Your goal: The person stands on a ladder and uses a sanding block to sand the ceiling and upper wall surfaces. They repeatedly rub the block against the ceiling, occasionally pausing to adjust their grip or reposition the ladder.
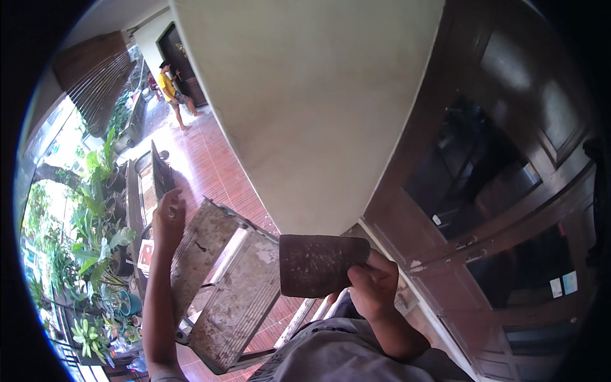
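Observation:
A dark brown rectangular sheet of sandpaper (pixel 323 266), speckled with whitish dust, is pinched in my right hand (pixel 374 283). The thumb lies on its near face at the right edge. Before me rises a cream wall corner (pixel 312 121); the sheet shows in front of its lower end. My left hand (pixel 170 213) is raised at the left with its fingers loosely bent and apart, and I see nothing in it. Below the hands is a paint-spattered metal ladder platform (pixel 235 305), two worn panels with a gap between them.
Brown panelled doors (pixel 471 251) with dark glass line the right side. Potted plants (pixel 95 229) crowd the left, by a railing. A red tiled floor (pixel 213 153) runs back to a person in a yellow shirt (pixel 167 86) near a dark door.

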Demonstrator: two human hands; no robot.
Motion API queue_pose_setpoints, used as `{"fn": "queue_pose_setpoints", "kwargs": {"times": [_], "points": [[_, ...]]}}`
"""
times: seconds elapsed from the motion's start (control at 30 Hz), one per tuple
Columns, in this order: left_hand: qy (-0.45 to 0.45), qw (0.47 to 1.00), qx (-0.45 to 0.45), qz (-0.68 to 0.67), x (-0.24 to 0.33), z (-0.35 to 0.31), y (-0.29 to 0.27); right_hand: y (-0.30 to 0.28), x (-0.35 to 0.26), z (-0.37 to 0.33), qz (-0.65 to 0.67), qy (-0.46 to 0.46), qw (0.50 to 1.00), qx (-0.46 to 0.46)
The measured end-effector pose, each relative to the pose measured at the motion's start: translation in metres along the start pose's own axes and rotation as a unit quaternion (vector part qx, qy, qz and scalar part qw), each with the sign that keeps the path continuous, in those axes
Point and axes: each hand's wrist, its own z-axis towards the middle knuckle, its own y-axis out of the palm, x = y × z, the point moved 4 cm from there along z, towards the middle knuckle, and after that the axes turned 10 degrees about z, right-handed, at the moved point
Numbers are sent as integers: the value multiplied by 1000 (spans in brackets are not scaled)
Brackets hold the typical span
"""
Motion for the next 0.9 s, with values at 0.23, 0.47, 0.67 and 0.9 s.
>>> {"fn": "queue_pose_setpoints", "kwargs": {"times": [0.23, 0.47, 0.67, 0.9], "points": [[-106, 979, -62, -165, -81, 5, 34, -40, -30, 11, 43, -16, 999, 8], [-218, 949, -181, -138, -139, -11, 48, -77, -45, 32, 48, 15, 999, 15], [-226, 943, -192, -152, -147, -15, 53, -96, -44, 56, -5, 48, 999, 26], [-235, 944, -198, -121, -139, -18, 47, -86, -19, 71, -34, 84, 996, -5]]}}
